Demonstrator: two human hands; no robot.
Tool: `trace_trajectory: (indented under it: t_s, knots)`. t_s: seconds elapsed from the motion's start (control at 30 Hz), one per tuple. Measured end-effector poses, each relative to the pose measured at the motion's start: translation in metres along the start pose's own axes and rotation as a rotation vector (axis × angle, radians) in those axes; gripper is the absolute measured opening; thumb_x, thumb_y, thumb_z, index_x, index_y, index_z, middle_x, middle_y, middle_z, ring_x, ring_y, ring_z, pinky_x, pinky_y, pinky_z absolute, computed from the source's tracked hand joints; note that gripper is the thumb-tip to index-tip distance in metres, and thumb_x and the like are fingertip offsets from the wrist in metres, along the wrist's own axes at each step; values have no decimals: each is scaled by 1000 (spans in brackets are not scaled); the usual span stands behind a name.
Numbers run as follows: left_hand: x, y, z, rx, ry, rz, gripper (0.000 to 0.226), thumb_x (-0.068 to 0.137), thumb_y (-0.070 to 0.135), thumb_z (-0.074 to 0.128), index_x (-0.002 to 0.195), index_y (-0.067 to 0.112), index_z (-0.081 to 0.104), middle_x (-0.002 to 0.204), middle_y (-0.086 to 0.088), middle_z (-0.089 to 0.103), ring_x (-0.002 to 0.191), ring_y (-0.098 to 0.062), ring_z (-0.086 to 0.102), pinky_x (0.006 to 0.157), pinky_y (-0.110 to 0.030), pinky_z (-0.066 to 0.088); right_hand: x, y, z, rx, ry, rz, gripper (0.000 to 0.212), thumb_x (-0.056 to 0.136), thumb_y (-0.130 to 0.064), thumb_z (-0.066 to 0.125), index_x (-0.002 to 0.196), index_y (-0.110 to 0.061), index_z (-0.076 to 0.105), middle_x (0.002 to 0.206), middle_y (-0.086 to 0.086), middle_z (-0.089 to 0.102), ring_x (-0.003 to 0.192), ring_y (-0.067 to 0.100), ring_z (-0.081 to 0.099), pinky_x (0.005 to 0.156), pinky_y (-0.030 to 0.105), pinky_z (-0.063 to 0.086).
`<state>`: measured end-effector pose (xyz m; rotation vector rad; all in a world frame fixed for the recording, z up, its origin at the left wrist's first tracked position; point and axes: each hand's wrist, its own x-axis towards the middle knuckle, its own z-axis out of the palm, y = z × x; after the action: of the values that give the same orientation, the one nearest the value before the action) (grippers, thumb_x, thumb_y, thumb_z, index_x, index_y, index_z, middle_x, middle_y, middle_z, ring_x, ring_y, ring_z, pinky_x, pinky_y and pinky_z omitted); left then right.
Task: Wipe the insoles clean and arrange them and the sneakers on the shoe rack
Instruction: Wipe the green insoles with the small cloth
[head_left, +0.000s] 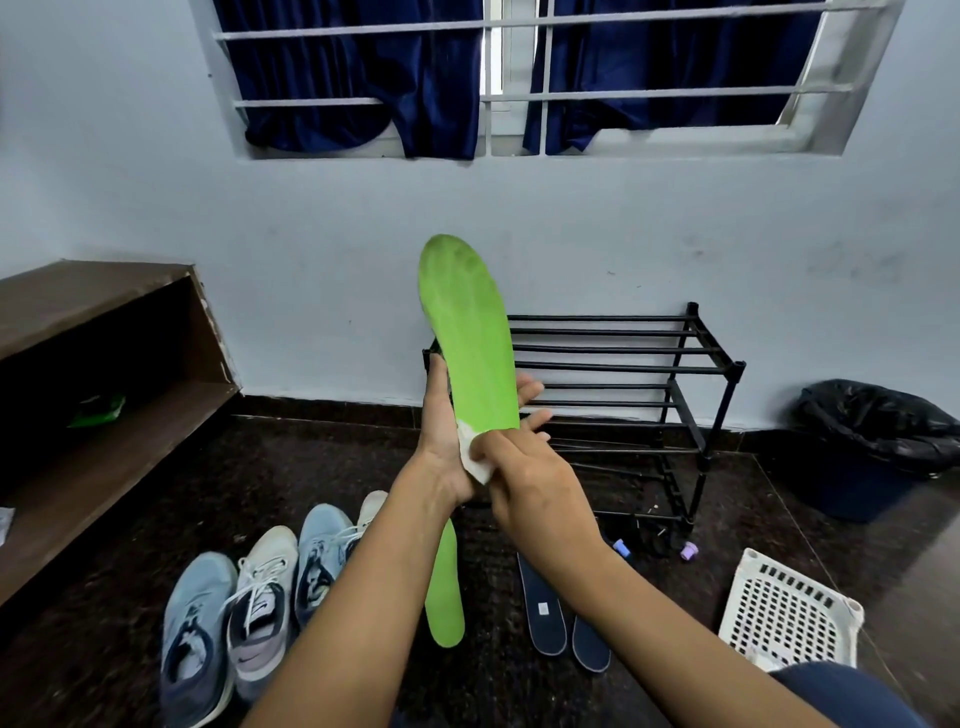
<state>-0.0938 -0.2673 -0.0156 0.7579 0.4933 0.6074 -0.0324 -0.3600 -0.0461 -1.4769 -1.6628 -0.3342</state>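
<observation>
Head view: 4 insoles, 2 green + 2 dark. 4 sneakers, 2 blue (195, 639) (322, 561) + 2 white (260, 608) (371, 506), alternating in a row on the floor (130, 545), well left of the shoe rack (623, 364) and nearer the camera, toes toward the wall; the far white one is partly hidden behind the left forearm. 1 rack, black, w/ barred tiers, against the wall.

The green insole (467, 332) is held up in front of the rack's left end, long axis near upright, toe end up, leaning slightly left, heel end down in the hands. The left hand (441, 447) grips the heel part from behind, thumb on the left edge, fingers (530, 388) wrapping out past the right edge. The right hand (524, 467) has its fingers curled on a white wipe (475, 462), pressing it to the heel end.

The second green insole (445, 597) lies flat on the floor in front of the rack's left end, long axis running toward the rack, far end hidden by the arm. The dark insoles (543, 608) (589, 647) lie side by side just right of it, same direction.

1 bin (872, 447) w/ black bag right of the rack, 1 white basket (789, 608) in front of the bin, 1 wooden shelf (104, 338) far left of the rack.
</observation>
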Motion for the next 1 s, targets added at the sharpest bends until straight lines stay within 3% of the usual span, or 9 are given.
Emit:
trace_trajectory:
  t_s: [0.17,0.27,0.33,0.43,0.53,0.6,0.7,0.83,1.0]
  knots:
    - [1,-2,2,-11,-25,-8,96,83,82,22,113,0,61,102,-16,67,78,-29,69,78,-39,51,5,-2,-7,59,-79,94,27,67,8,56,88,-7,60,71,6,59,67,17,47,55,23,32]
    - [1,2,1,-94,-41,44,89,83,79,31,113,-1,58,95,-14,65,75,-26,65,71,-33,52,10,-1,-15,88,-144,94,36,72,2,52,104,-11,63,80,8,66,71,24,59,60,31,45]
    - [2,6,0,-137,-62,84,86,82,76,36,113,-1,57,94,-14,64,75,-25,65,71,-31,53,16,4,-20,95,-156,92,34,70,-1,51,97,-11,69,83,8,70,76,28,65,67,33,50]
    - [3,8,0,-142,-64,135,81,82,74,38,109,0,59,91,-14,64,74,-23,66,68,-28,53,19,5,-20,128,-187,101,29,69,-1,54,89,-9,73,88,6,72,82,23,67,77,17,46]
    - [6,7,0,-157,-58,159,84,82,75,38,106,-2,60,91,-14,64,73,-22,65,65,-26,53,19,-2,-23,202,-201,168,26,74,-13,55,93,-10,73,92,5,71,82,15,64,77,4,38]
    - [7,4,0,-174,-63,167,88,80,77,36,103,-5,60,88,-15,63,70,-21,64,63,-26,53,21,-5,-28,264,-201,228,25,80,-21,54,92,-10,73,90,3,72,80,11,63,75,7,42]
    - [9,-3,2,-173,-90,176,88,79,79,36,98,-4,58,84,-16,62,69,-23,62,66,-29,54,25,-1,-33,279,-202,275,21,89,-20,57,83,-7,72,85,7,72,81,19,64,75,25,47]
    - [9,-5,3,-153,-103,163,84,72,78,44,96,-2,58,86,-16,64,73,-27,66,77,-35,54,25,5,-34,253,-214,265,15,83,-7,65,93,-14,75,93,-3,74,89,0,57,73,0,36]
    - [7,1,1,-187,-108,180,83,76,78,41,95,-1,60,88,-16,64,74,-28,66,71,-32,57,27,6,-35,244,-255,254,18,78,-2,68,88,-14,77,86,-4,73,82,-6,52,71,-3,34]
